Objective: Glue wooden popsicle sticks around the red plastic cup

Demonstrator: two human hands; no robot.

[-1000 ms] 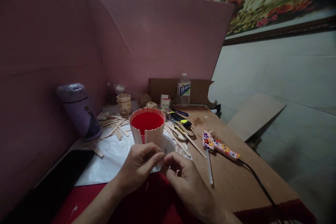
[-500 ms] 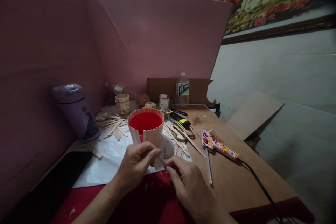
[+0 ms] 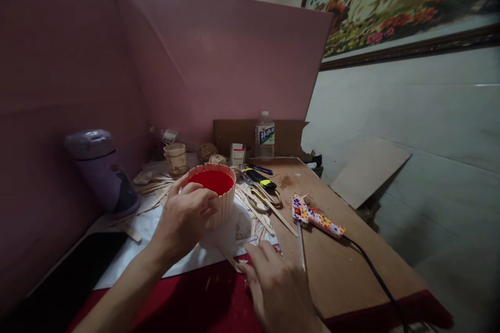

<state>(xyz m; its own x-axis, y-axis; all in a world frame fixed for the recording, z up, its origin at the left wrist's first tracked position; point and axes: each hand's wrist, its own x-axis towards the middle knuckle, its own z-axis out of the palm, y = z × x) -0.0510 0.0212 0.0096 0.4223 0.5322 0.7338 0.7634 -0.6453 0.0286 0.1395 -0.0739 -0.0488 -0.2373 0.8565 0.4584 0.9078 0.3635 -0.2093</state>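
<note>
A red-lined cup (image 3: 223, 208) ringed with upright wooden sticks stands on a white sheet (image 3: 191, 263). My left hand (image 3: 187, 216) is closed around the cup's near left side, with its fingers bent over the rim. Lower right, my right hand (image 3: 269, 276) pinches the end of a thin wooden stick (image 3: 228, 256), which is blurred and points up left toward the cup. Loose wooden sticks (image 3: 255, 213) lie right of the cup, beside gold-handled scissors (image 3: 258, 202).
A flowered glue gun (image 3: 316, 217) with a black cord lies on the brown board (image 3: 351, 270). A purple flask (image 3: 103, 174) stands left, a plastic bottle (image 3: 265, 135) at the back. Nearby are a small stick cup (image 3: 175, 159), twine balls (image 3: 207, 152) and a black-yellow cutter (image 3: 261, 179).
My left hand has left the stick and moved up left onto the cup. My right hand still holds the stick, slightly lower. The whole view has shifted a little.
</note>
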